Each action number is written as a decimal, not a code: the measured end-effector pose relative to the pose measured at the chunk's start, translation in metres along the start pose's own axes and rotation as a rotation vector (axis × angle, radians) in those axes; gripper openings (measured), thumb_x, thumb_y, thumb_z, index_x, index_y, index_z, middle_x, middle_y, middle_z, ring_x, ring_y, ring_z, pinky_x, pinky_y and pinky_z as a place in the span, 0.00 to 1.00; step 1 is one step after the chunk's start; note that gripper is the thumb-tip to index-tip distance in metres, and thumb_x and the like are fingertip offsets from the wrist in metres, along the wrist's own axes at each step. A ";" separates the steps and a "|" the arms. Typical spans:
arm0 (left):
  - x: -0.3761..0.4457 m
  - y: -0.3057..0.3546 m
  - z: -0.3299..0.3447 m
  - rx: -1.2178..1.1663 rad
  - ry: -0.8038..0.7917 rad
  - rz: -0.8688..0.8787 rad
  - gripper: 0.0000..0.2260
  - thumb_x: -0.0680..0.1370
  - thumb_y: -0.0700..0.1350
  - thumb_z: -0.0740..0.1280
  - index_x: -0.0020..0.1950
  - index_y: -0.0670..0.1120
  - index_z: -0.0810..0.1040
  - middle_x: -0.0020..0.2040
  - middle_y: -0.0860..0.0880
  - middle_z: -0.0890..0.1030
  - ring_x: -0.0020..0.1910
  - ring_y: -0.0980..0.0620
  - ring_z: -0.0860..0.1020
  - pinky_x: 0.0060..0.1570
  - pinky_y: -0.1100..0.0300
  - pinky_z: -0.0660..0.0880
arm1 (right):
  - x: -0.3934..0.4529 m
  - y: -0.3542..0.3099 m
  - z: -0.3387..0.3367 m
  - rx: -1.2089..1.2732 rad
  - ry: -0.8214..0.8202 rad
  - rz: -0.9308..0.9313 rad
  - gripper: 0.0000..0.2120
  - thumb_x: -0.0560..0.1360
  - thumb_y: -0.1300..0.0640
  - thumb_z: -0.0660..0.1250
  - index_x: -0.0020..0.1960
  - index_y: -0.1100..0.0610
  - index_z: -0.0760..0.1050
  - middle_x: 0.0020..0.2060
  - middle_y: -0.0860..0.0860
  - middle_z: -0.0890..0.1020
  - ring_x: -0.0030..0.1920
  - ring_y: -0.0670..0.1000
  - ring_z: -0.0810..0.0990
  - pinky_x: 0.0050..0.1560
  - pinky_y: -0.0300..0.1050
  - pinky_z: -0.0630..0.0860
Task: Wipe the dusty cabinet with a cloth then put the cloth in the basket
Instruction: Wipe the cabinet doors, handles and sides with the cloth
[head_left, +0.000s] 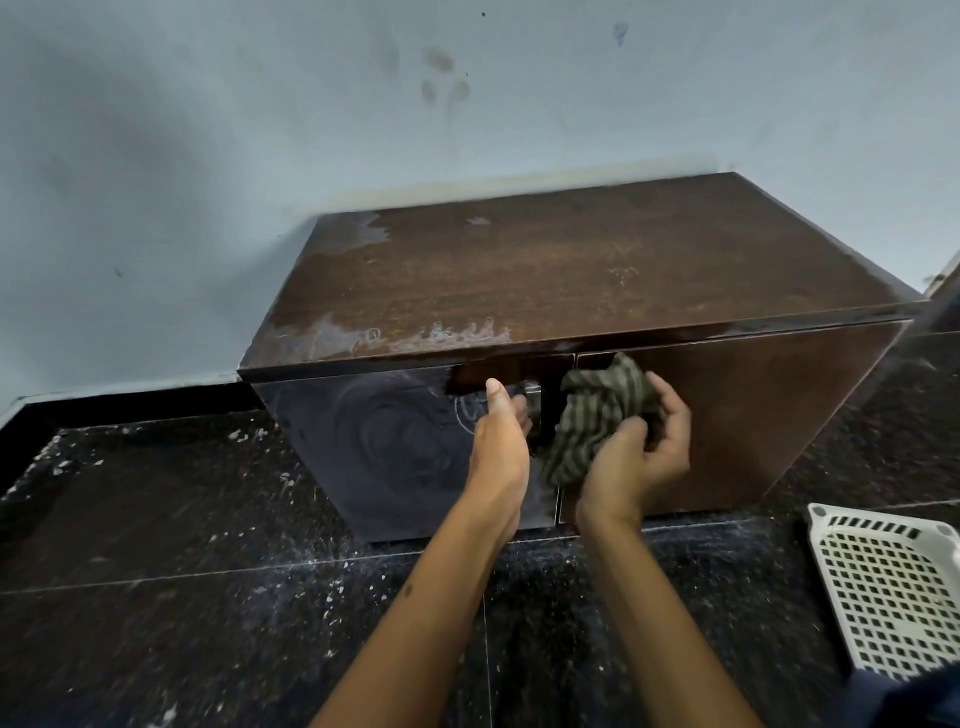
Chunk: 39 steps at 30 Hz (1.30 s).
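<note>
A low dark-brown cabinet (571, 270) stands against the wall, its top streaked with pale dust along the front and left edges. My right hand (644, 452) grips a crumpled green striped cloth (592, 415) against the front of the cabinet, near the gap between its two doors. My left hand (501, 431) rests on the inner edge of the left door, fingers curled around what looks like a small handle. A white perforated plastic basket (893, 587) sits on the floor at the lower right.
The floor (208, 571) is dark speckled stone with white flecks. A pale blue wall (260, 130) with smudges rises behind the cabinet. A dark upright surface stands right of the cabinet.
</note>
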<state>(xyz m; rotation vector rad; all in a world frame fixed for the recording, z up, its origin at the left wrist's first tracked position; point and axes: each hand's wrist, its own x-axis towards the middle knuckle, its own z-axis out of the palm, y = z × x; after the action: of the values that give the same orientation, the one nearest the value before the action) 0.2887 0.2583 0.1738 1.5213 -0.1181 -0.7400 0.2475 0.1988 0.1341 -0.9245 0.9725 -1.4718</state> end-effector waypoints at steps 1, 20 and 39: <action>0.001 0.000 0.001 -0.009 0.005 -0.002 0.28 0.82 0.57 0.44 0.72 0.40 0.65 0.72 0.44 0.67 0.71 0.48 0.66 0.72 0.54 0.58 | -0.004 -0.001 0.002 -0.066 -0.072 -0.153 0.22 0.69 0.71 0.55 0.55 0.56 0.78 0.51 0.52 0.80 0.50 0.47 0.80 0.51 0.39 0.77; -0.008 0.003 -0.004 0.048 -0.083 0.003 0.28 0.82 0.56 0.43 0.75 0.40 0.60 0.75 0.45 0.62 0.74 0.50 0.62 0.73 0.56 0.54 | 0.001 0.060 -0.052 0.114 -0.326 1.209 0.24 0.68 0.70 0.52 0.60 0.63 0.75 0.47 0.61 0.80 0.47 0.61 0.77 0.48 0.54 0.78; -0.005 0.010 -0.004 0.009 -0.096 -0.031 0.29 0.82 0.57 0.42 0.75 0.38 0.58 0.75 0.43 0.61 0.74 0.47 0.60 0.72 0.56 0.54 | -0.006 0.066 -0.025 -0.583 -0.538 -0.695 0.23 0.72 0.72 0.67 0.66 0.61 0.73 0.65 0.55 0.68 0.66 0.54 0.66 0.66 0.48 0.67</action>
<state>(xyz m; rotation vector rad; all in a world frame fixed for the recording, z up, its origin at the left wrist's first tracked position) 0.2902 0.2628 0.1845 1.4996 -0.1700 -0.8385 0.2485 0.2024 0.0639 -2.1201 0.6986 -1.3600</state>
